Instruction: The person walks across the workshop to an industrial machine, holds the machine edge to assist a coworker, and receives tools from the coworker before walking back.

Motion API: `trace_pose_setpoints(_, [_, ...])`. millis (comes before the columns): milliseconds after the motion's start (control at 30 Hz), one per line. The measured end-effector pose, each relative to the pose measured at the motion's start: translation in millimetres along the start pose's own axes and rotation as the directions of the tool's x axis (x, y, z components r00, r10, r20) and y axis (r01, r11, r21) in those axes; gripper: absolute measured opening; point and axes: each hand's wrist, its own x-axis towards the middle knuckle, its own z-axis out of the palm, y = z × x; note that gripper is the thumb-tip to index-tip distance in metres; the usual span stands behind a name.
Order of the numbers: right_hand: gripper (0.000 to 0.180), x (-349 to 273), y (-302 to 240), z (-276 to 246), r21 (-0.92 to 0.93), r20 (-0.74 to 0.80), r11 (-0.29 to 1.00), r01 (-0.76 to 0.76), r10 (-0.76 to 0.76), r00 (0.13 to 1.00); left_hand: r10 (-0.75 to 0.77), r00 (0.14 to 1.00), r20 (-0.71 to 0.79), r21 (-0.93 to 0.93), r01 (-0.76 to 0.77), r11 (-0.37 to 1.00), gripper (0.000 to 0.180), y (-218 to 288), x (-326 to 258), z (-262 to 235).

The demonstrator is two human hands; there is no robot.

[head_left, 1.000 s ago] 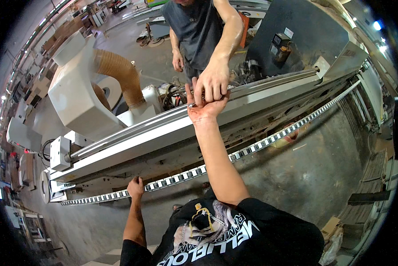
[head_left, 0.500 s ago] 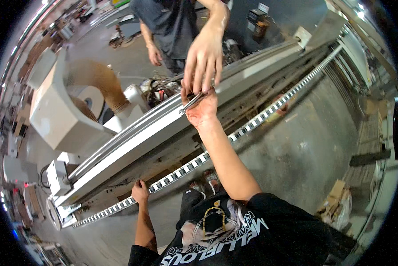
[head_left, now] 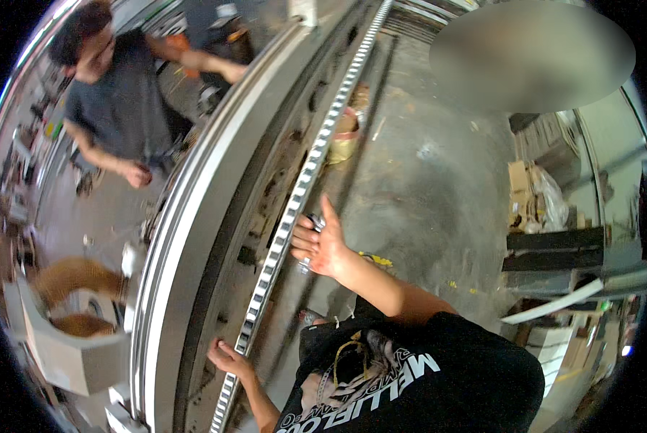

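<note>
My right hand (head_left: 329,249) has its fingers bent round a shiny metal wrench (head_left: 315,223), with the thumb raised. Parts of the wrench show at both ends of the curled fingers. That hand is right beside a long black-and-white segmented strip (head_left: 292,209), which looks like a cable chain. Lower down, my left hand (head_left: 231,358) is at the strip's left edge, its fingers loosely apart with nothing seen in them. Whether it touches the strip I cannot tell.
A long pale machine beam (head_left: 183,242) with rails runs alongside the strip. Beyond it stands a co-worker (head_left: 125,101), one arm reaching toward the beam. A white machine housing (head_left: 67,350) is at lower left. Cardboard (head_left: 520,191) and dark slabs (head_left: 554,249) lie on the right.
My view has turned to the right. My right hand has come away from the co-worker's hand with the wrench and is now beside the strip. My left hand's fingers have loosened.
</note>
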Motion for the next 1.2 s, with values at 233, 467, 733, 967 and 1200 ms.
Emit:
trace_pose_setpoints(233, [0.050,-91.3,-156.6,-199.0,0.390,-0.087,0.918,0.075,-0.044,0.995,0.312,0.666,0.678,-0.499,0.105,0.860,0.026,251.3,-7.5,150.6])
trace_pose_setpoints(467, [0.035,-150.5,-300.5,-265.3,0.366,-0.136,0.835,0.411,-0.390,0.911,0.522,-0.099,0.847,-0.430,0.449,0.783,0.049,513.1,-111.2,295.5])
trace_pose_setpoints(733, [0.031,-147.7,-460.5,-313.6,0.235,-0.453,0.601,0.764,-0.627,0.633,0.520,-0.260,0.814,-0.543,-0.019,0.840,0.035,679.2,-165.4,427.8])
trace_pose_setpoints(967, [0.043,-120.4,-635.5,-359.7,0.324,-0.641,0.357,0.876,-0.598,0.481,0.503,-0.394,0.769,-0.461,0.202,0.864,0.021,854.8,-173.9,552.1])
trace_pose_setpoints(1200, [0.047,-171.7,-772.2,-383.0,0.185,-0.767,0.042,0.982,-0.618,0.171,0.510,-0.786,0.349,-0.721,0.123,0.682,0.021,1013.6,-214.1,684.4])
